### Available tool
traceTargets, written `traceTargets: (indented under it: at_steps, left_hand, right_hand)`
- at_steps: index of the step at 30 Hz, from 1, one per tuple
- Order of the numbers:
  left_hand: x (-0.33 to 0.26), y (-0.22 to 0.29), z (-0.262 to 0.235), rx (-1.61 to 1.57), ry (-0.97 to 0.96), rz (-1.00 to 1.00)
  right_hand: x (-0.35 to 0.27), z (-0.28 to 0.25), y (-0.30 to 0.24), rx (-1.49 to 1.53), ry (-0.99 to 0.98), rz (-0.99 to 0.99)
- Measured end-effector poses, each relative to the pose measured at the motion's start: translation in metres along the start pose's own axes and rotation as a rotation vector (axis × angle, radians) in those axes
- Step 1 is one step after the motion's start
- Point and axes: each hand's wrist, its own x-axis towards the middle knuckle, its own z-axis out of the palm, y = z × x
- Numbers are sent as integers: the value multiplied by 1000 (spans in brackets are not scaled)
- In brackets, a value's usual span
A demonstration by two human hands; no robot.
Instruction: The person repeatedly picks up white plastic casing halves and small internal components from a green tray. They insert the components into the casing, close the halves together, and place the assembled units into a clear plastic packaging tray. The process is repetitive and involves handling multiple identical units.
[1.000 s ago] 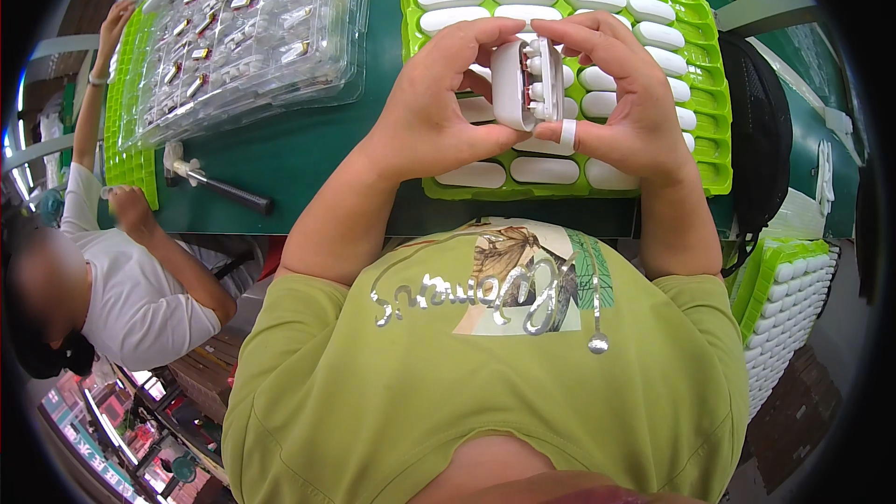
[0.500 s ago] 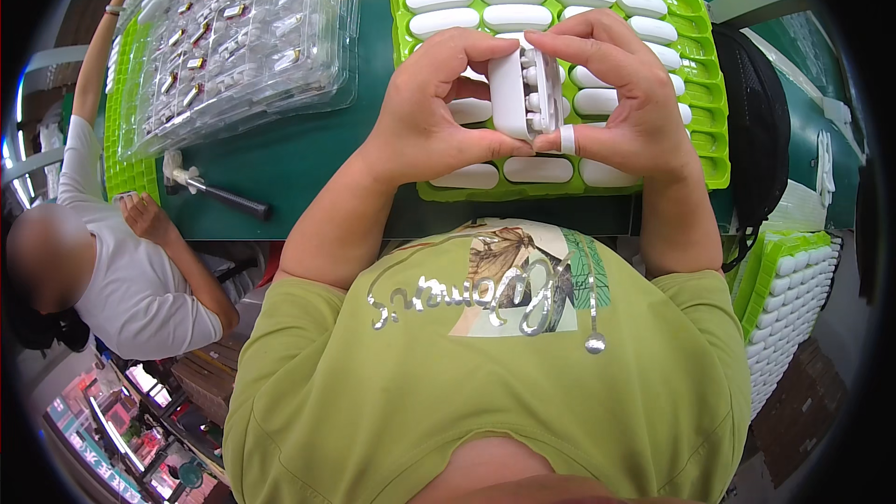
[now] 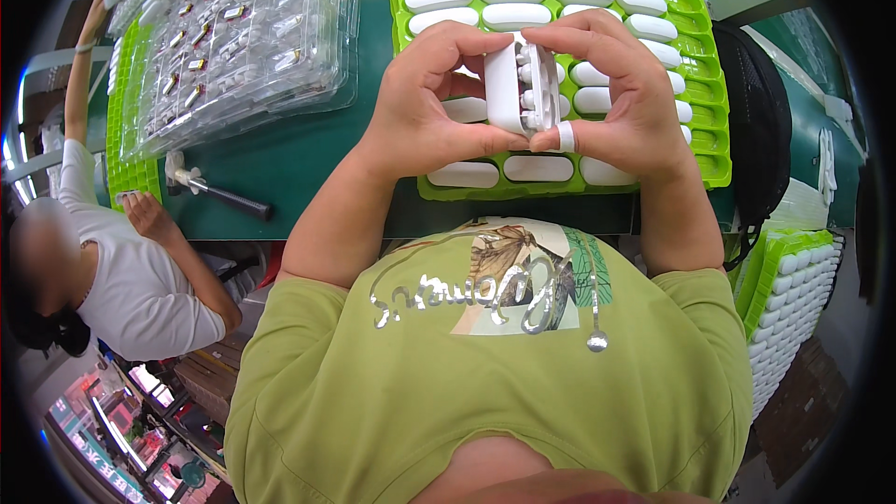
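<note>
Between my hands, above a green tray (image 3: 717, 145), stands a white earbud charging case (image 3: 502, 93). Its two halves are parted a little, and small white rounded parts show in the gap. My left hand (image 3: 420, 98) is closed around its left side, thumb at the lower edge and fingertips at the upper edge. My right hand (image 3: 627, 93) grips the right side the same way, with a white band around the thumb. Below and beyond them, rows of white oblong cases (image 3: 517, 16) lie in the tray's pockets.
Left of the tray, stacked clear plastic trays (image 3: 271, 65) hold small parts. A hammer (image 3: 224, 194) lies near the table edge. On the right are a black bag (image 3: 761, 121) and a filled green tray stack (image 3: 793, 289). A co-worker (image 3: 140, 289) sits at left.
The case has turned slightly in my hands, and more of the inside shows in the gap. At left, the co-worker's far hand has moved and now holds a white piece.
</note>
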Motion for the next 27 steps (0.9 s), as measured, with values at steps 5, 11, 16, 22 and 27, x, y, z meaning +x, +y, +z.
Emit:
traceTargets:
  at_steps: [5, 11, 16, 22, 27]
  left_hand:
    - [-1, 2, 3, 2, 17, 36]
    - [-3, -4, 6, 80, 27, 37]
    - [-5, -1, 5, 116, 6, 66]
    - [-1, -3, 4, -45, 2, 31]
    - [-4, -4, 4, 63, -13, 90]
  right_hand:
    - [0, -2, -2, -66, -22, 3]
    - [-2, -4, 0, -103, -40, 20]
    - [-2, -9, -6, -92, -78, 30]
    - [0, -4, -3, -13, -13, -6]
    - [-1, -13, -5, -115, -106, -64]
